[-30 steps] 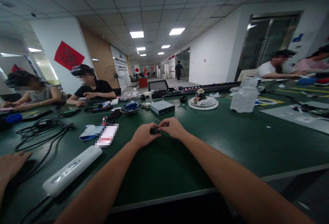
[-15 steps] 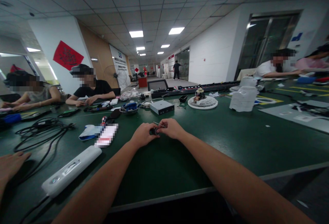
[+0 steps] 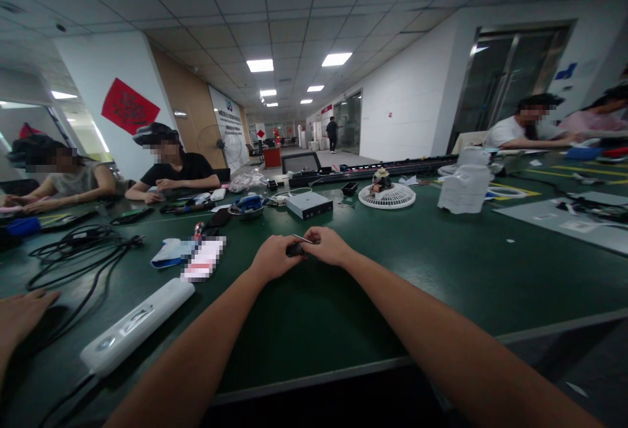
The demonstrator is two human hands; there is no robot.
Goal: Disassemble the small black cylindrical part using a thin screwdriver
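My left hand (image 3: 273,258) is closed around a small dark part (image 3: 295,249), low over the green table in front of me. Its fingers hide much of the part, and its kind is too small to make out. My right hand (image 3: 331,245) pinches a thin metal tool (image 3: 302,239), which slants over the dark part toward my left fingers. The fingertips of both hands almost meet. Just beyond them lies a grey optical drive (image 3: 310,205).
A white power strip (image 3: 137,328) and coiled black cable (image 3: 81,251) lie left, near another person's hand (image 3: 24,317). Behind are a white fan grille (image 3: 386,196) and a white plastic housing (image 3: 465,189). Co-workers sit at the table's far left and right.
The dark part between my fingers has turned slightly, and the metal tool's angle has shifted a little. My arms stay in place. A person in the far corridor has moved slightly left.
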